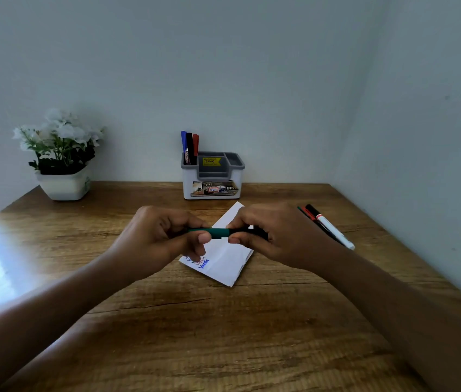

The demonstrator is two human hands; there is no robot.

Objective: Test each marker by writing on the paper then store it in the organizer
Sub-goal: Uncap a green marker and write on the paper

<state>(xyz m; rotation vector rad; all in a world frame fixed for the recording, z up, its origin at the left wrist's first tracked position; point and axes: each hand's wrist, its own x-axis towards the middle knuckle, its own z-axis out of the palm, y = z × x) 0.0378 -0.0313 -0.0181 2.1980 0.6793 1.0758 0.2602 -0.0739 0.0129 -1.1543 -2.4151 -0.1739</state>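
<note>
While our left hand (164, 236) and right hand (271, 236) both clasp the green marker (218, 232) mid-frame, it lies level, left to right. We judge its cap faces left, so it pulls apart sideways.

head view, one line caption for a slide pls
Both hands, left hand and right hand, hold a green marker above the paper, organizer behind.

From my seat I see two bare forearms, no sleeve on either up to the frame's edge. The left hand (158, 236) and right hand (274, 236) carry no ring, watch, band or glove. The nails I can see are short and unpainted.
</note>
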